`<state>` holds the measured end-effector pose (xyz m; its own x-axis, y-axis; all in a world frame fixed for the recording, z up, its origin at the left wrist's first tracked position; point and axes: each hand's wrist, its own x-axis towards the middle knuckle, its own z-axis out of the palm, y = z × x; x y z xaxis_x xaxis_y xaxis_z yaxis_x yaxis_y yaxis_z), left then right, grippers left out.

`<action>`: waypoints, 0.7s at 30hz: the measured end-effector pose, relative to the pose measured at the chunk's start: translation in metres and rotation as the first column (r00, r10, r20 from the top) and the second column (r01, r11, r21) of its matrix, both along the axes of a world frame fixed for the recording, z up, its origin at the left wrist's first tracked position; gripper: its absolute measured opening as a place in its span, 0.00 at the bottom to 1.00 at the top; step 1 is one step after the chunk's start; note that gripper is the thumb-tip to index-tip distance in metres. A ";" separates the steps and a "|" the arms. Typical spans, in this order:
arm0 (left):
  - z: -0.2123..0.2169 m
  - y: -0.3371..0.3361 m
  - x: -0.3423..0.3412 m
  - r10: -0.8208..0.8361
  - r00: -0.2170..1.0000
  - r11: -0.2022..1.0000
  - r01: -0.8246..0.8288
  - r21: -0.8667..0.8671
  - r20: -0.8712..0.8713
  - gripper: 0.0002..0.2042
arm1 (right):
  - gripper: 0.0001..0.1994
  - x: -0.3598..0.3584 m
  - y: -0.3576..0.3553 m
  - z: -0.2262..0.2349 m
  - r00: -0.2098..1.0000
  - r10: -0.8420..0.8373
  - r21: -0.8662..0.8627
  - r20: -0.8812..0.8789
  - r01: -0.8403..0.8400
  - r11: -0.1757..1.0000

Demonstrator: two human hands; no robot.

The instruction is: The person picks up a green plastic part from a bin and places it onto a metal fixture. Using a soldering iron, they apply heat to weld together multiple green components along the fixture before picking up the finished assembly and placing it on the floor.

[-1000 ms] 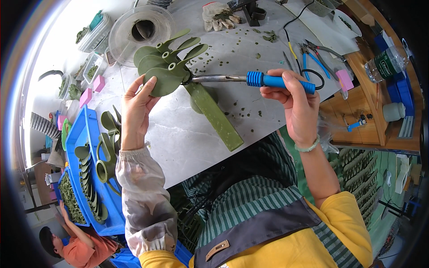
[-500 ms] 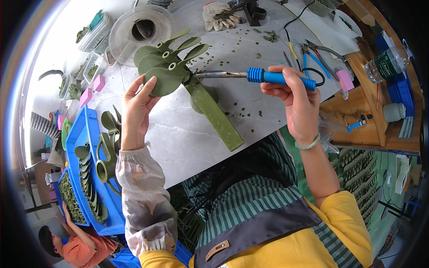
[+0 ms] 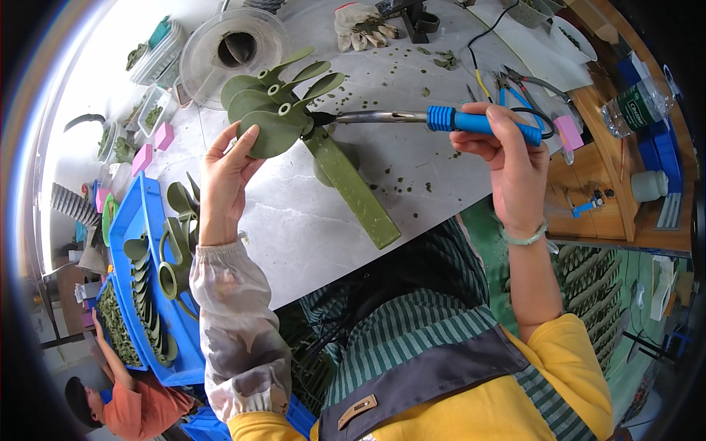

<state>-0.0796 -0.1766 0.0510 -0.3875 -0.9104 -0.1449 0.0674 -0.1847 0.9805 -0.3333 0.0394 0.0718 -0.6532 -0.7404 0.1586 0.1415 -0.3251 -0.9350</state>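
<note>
My left hand (image 3: 226, 176) is closed on the lower blade of a row of dull green propellers (image 3: 266, 132), pinched between thumb and fingers. The propellers sit along a long green bar (image 3: 357, 195) that slants toward the table's near edge. In my right hand (image 3: 515, 165) is a soldering iron (image 3: 482, 123) with a ribbed blue handle, its fingers closed round the grip. The iron's metal shaft points left. Its dark tip lies against or just beside the propeller hub at the bar's upper end; the exact contact is hidden.
A round clear-rimmed container (image 3: 198, 59) stands at the far left, and a stained glove (image 3: 362, 28) lies at the back. Pliers (image 3: 533, 99) rest right of the iron's cord. Blue crates (image 3: 151, 220) hold green parts at left, near another person (image 3: 132, 404).
My right hand has moved to the right, drawing the soldering iron back from the propeller hub. My left hand and the propellers stay nearly still. The other person's arm has shifted slightly.
</note>
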 end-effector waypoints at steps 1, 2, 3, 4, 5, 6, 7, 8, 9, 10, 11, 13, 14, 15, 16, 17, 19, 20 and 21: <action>0.000 0.000 0.000 -0.003 1.000 1.000 0.003 -0.002 0.004 0.13 | 0.14 -0.002 0.002 0.002 1.000 -0.011 0.009 -0.008 0.011 1.000; 0.000 0.000 -0.001 -0.006 1.000 1.000 0.006 -0.003 0.008 0.13 | 0.14 -0.004 0.004 0.003 1.000 -0.015 0.007 -0.018 0.015 1.000; 0.000 0.000 0.000 -0.005 1.000 1.000 0.005 -0.004 0.009 0.13 | 0.14 -0.005 0.005 0.004 1.000 -0.014 0.006 -0.018 0.014 1.000; 0.000 -0.001 0.000 -0.007 1.000 1.000 0.007 -0.001 0.009 0.13 | 0.14 -0.007 0.007 0.005 0.999 -0.019 0.006 -0.030 0.019 1.000; 0.000 -0.001 0.000 -0.009 1.000 1.000 0.009 0.002 0.009 0.13 | 0.14 -0.008 0.009 0.006 0.999 -0.023 0.007 -0.041 0.023 1.000; 0.000 -0.001 0.000 -0.006 1.000 1.000 0.006 0.001 0.008 0.13 | 0.14 -0.009 0.011 0.007 0.999 -0.020 0.006 -0.041 0.020 1.000; 0.001 -0.001 0.000 -0.002 1.000 1.000 0.002 0.002 0.014 0.13 | 0.14 -0.011 0.013 0.008 0.999 -0.016 0.008 -0.034 0.016 1.000; 0.001 -0.001 0.000 0.003 1.000 1.000 -0.003 0.002 0.021 0.13 | 0.14 -0.011 0.015 0.008 1.000 -0.010 0.010 -0.026 0.011 1.000; 0.001 -0.001 0.000 0.009 1.000 1.000 -0.009 0.000 0.020 0.13 | 0.14 -0.012 0.017 0.009 1.000 -0.005 0.008 -0.027 0.005 1.000; 0.002 -0.001 -0.001 0.008 0.999 1.000 -0.008 0.006 0.033 0.13 | 0.14 -0.013 0.018 0.009 1.000 -0.006 0.006 -0.029 0.006 1.000; 0.003 0.000 -0.001 0.008 0.999 1.000 -0.009 0.012 0.047 0.13 | 0.13 -0.013 0.020 0.009 1.000 -0.005 0.003 -0.029 0.005 1.000; 0.005 0.001 0.000 0.015 0.999 1.000 -0.016 0.013 0.048 0.15 | 0.13 -0.013 0.023 0.011 1.000 0.012 0.011 -0.017 -0.012 1.000; 0.005 0.001 0.000 0.025 0.998 1.000 -0.025 0.012 0.065 0.16 | 0.13 -0.013 0.025 0.012 1.000 -0.005 0.019 -0.021 0.005 1.000; 0.005 0.001 0.002 0.015 0.998 1.000 -0.016 0.014 0.054 0.17 | 0.13 -0.013 0.026 0.011 0.999 -0.022 0.026 -0.025 0.022 0.999; 0.007 0.001 0.004 0.009 0.998 1.000 -0.011 0.026 0.066 0.18 | 0.13 -0.014 0.027 0.010 0.999 -0.022 0.026 -0.027 0.023 0.999; 0.008 0.001 0.007 0.005 0.997 0.999 -0.008 0.037 0.078 0.18 | 0.13 -0.015 0.028 0.008 0.999 -0.036 0.027 -0.029 0.037 0.999; 0.014 0.003 0.014 -0.072 0.997 0.997 0.071 0.032 0.022 0.19 | 0.13 -0.016 0.031 0.008 0.999 -0.040 0.027 -0.019 0.041 0.999; 0.022 0.006 0.025 -0.044 0.995 0.998 0.048 -0.039 0.091 0.19 | 0.14 -0.014 0.030 0.009 0.999 -0.038 0.032 -0.025 0.039 0.999; 0.028 0.008 0.029 -0.029 0.988 0.993 0.045 -0.105 0.152 0.18 | 0.14 -0.016 0.032 0.008 0.999 -0.035 0.030 -0.023 0.036 0.999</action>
<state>-0.0510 -0.1690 0.0786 -0.4026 -0.9093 -0.1056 -0.0873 -0.0767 0.9932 -0.3491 0.0713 0.0801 -0.6756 -0.7216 0.1510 0.1094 -0.3007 -0.9474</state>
